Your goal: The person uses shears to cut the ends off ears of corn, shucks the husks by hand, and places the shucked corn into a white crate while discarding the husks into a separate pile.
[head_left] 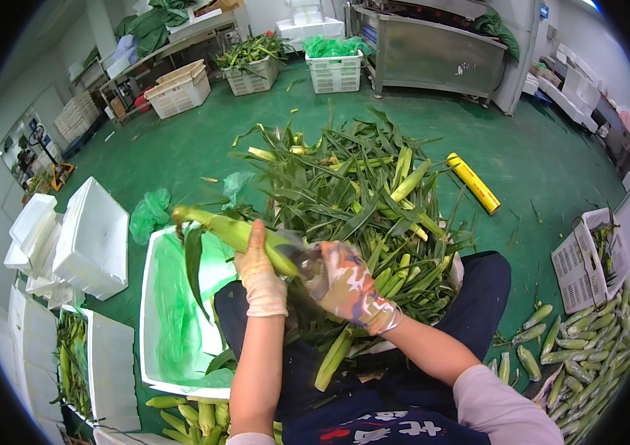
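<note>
**Listener:** What is being held, and how does it look?

**Describer:** An ear of corn (237,231) in its husk. The husk is pale green, smooth and long, with a brownish tip at its left end. A darker green leaf (194,267) hangs down from near that tip, thin and curved.

**Listener:** Which way does it point?

**Describer:** The brownish tip points left and slightly far. The long axis slopes from there toward the right and near, close to crosswise in front of the person.

**Listener:** Where is it?

**Describer:** In front of the person, raised above the far right part of a white foam box (147,319) lined with green film (190,319). Its right end reaches toward a wide heap of green husk leaves (337,185).

**Listener:** And the hands?

**Describer:** The left hand (259,267), in a pale glove, is closed around the middle of the ear, thumb upward. The right hand (348,285), in a camouflage-patterned glove, has its fingers bent at the ear's right end. A grey blur (294,245) shows there; I cannot tell what it is, or how firmly that hand grips anything.

**Listener:** What lies farther right?

**Describer:** A yellow tube (473,183) on the green floor, and nearer, a large pile of corn (597,345).
</note>
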Demonstrator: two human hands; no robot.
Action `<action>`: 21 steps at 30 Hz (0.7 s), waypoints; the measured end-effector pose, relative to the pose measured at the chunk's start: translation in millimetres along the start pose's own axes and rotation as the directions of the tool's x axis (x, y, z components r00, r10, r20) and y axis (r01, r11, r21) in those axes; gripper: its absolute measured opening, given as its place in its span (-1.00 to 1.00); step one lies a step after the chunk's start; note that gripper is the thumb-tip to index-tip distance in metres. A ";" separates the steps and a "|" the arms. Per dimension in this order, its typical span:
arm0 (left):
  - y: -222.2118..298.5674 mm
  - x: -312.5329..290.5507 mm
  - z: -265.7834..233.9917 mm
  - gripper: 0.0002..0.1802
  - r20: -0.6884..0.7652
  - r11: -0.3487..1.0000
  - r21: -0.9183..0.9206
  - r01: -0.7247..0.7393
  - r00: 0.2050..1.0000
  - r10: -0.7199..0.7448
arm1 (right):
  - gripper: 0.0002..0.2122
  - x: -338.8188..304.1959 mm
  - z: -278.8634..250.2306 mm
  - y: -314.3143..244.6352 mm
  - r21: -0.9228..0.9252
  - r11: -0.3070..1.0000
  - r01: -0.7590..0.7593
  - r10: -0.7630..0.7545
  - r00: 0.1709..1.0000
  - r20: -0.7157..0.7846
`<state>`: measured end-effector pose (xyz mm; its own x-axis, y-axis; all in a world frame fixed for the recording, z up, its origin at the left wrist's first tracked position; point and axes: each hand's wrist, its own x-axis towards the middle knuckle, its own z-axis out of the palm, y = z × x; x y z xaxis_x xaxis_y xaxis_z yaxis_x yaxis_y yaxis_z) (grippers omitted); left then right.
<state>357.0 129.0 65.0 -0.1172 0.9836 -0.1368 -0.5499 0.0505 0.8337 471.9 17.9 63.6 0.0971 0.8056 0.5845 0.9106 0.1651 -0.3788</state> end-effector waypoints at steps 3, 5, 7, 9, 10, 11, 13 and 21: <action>3.7 2.6 -3.6 -0.40 0.044 0.996 0.024 0.091 0.995 -0.092 | -0.55 2.4 -10.0 4.0 0.161 0.987 -0.026 0.004 0.991 0.136; 3.9 14.6 -20.0 -0.41 0.212 0.974 -0.088 0.208 0.959 -0.186 | -0.59 -1.2 -22.0 3.1 0.369 0.906 -0.206 0.117 0.961 0.250; 3.8 19.2 -24.8 -0.39 0.294 0.924 -0.169 0.343 0.912 -0.285 | -0.63 -5.1 -15.6 30.3 0.380 0.866 -0.325 0.284 0.945 0.161; 9.1 30.8 -28.8 -0.40 0.305 0.882 -0.181 0.436 0.877 -0.371 | -0.61 -0.8 -18.1 64.6 0.185 0.883 -0.432 0.424 0.902 0.082; 5.4 33.1 -32.7 -0.41 0.245 0.897 -0.214 0.388 0.910 -0.335 | -0.58 1.2 -19.4 79.4 0.001 0.884 -0.468 0.466 0.882 0.070; 4.5 31.4 -22.6 -0.43 0.200 0.906 -0.242 0.346 0.932 -0.303 | -0.56 -4.5 -10.2 103.0 -0.231 0.878 -0.419 0.431 0.902 0.003; 13.3 45.9 -30.0 -0.50 0.120 0.895 -0.327 0.303 0.953 -0.279 | -0.51 -3.2 -22.6 64.2 -0.297 0.871 -0.392 0.465 0.852 0.240; -4.2 32.7 -5.7 -0.51 0.183 0.848 -0.317 0.425 0.904 -0.385 | -0.28 -53.9 31.6 11.2 -0.304 0.944 -0.131 0.171 0.980 0.107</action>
<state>350.7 160.0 53.9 0.2569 0.9018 -0.3474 -0.7780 0.4063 0.4793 464.2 -5.7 5.1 0.2076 0.8781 0.4311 0.9686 -0.1229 -0.2161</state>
